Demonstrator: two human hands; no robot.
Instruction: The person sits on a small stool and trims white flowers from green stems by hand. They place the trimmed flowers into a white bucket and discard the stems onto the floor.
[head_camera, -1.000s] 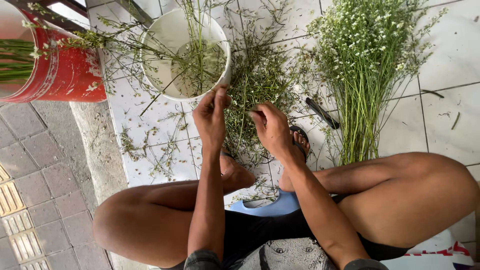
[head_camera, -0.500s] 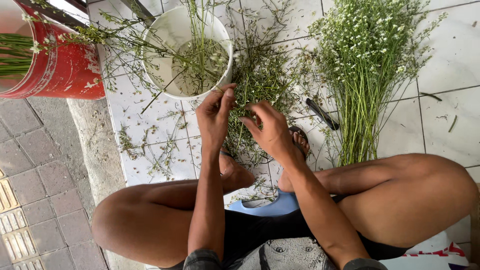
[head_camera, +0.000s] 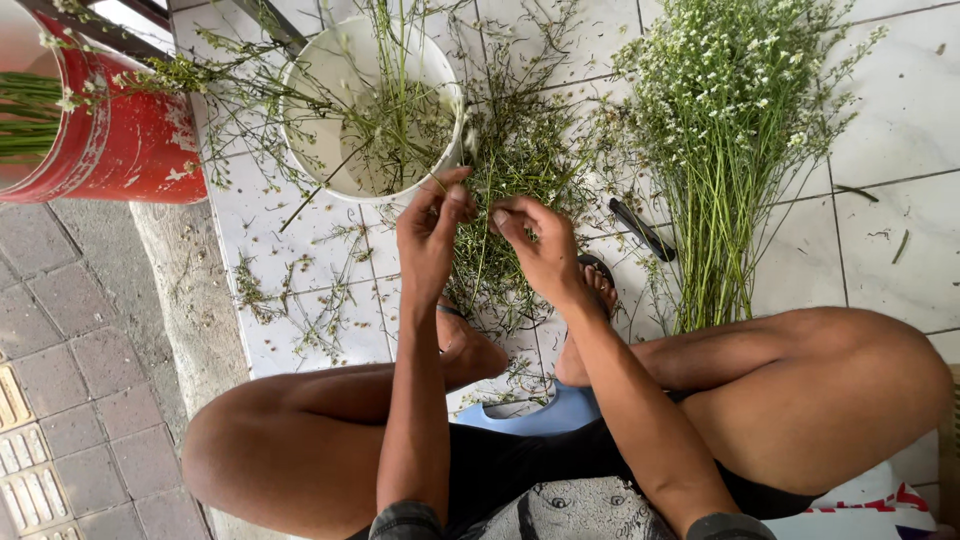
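I sit low with knees apart over a white tiled floor. My left hand and my right hand are close together, both pinching a thin green stem above a pile of green trimmings. Just beyond my left hand stands a white bucket with stems and clippings inside. A large bunch of small white flowers lies on the tiles to the right of my right hand.
A red bucket holding green stems stands at the far left. A dark tool, perhaps scissors, lies between the trimmings and the flower bunch. Loose sprigs litter the tiles. Grey paving bricks lie lower left. My feet wear sandals.
Both hands have risen slightly toward the white bucket and come closer together, fingers working the stem. The buckets and flower bunch have not moved.
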